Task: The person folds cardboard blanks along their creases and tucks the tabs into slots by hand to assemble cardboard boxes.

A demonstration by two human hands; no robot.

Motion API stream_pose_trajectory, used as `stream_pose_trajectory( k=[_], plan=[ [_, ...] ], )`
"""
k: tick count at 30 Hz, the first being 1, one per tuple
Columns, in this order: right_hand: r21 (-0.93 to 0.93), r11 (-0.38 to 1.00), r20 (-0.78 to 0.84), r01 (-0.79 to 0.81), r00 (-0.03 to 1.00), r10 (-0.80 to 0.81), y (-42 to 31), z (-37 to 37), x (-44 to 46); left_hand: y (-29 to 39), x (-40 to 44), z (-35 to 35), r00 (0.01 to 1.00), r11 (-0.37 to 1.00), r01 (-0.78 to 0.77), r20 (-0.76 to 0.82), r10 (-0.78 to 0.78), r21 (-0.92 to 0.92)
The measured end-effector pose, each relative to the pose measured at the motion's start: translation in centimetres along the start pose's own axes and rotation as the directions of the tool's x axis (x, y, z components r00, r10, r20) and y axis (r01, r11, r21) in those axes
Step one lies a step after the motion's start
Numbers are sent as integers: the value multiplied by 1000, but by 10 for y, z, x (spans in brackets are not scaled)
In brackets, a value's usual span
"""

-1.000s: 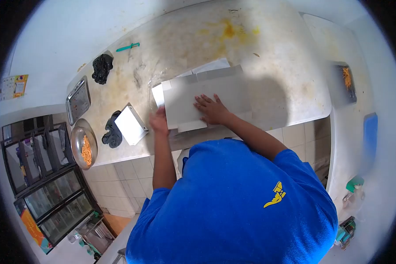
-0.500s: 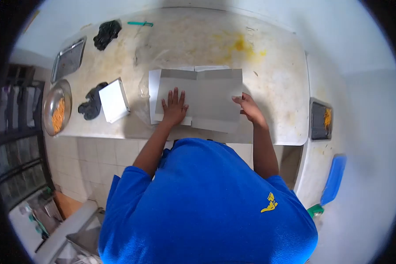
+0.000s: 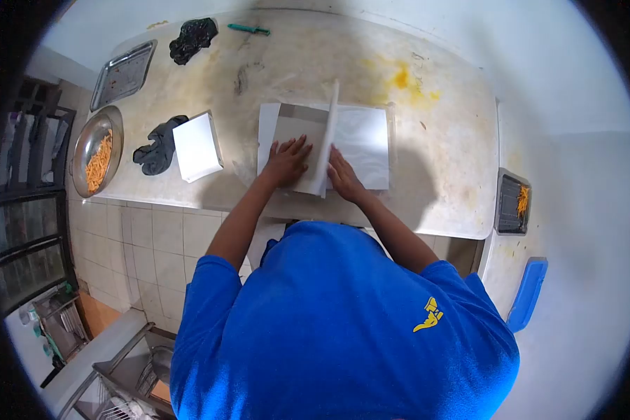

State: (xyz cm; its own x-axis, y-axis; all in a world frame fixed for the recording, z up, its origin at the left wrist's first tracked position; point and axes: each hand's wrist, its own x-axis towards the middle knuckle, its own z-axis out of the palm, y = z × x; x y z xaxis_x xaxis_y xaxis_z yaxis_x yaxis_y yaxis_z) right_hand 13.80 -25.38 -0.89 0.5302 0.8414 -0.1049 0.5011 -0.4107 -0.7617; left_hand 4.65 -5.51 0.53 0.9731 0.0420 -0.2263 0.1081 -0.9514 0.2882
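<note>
One head-worn camera looks forward and down over the table (image 3: 462, 161).

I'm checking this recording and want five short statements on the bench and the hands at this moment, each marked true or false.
1. The left hand rests on the grey cardboard. True.
2. The right hand is holding a knife. False: the right hand is open at a raised panel.
3. The white box sits beside a dark crumpled item. True.
4. The steel bowl has nothing in it. False: the steel bowl holds orange strips.
5. A green tool lies near the table's far edge. True.
</note>
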Motion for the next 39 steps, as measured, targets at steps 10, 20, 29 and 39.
stream_pose_trajectory(
  k=[10, 20, 29, 39],
  plan=[
    [-578, 810, -65, -100, 995, 77, -44, 26, 17, -87, -12, 41, 991, 400, -74, -113, -75, -913],
    [929, 348, 20, -128, 954, 298, -9, -13, 22, -1, -3, -44, 914, 824, -391, -281, 294, -410],
    [945, -256, -24, 202, 827, 562, 28, -57, -64, 56, 36, 2, 903, 892, -428, -35, 428, -147],
    [992, 101, -125, 79, 790, 600, 10, -10, -57, 31, 47, 1, 903, 913, -406, 136, 407, -36]
  ],
)
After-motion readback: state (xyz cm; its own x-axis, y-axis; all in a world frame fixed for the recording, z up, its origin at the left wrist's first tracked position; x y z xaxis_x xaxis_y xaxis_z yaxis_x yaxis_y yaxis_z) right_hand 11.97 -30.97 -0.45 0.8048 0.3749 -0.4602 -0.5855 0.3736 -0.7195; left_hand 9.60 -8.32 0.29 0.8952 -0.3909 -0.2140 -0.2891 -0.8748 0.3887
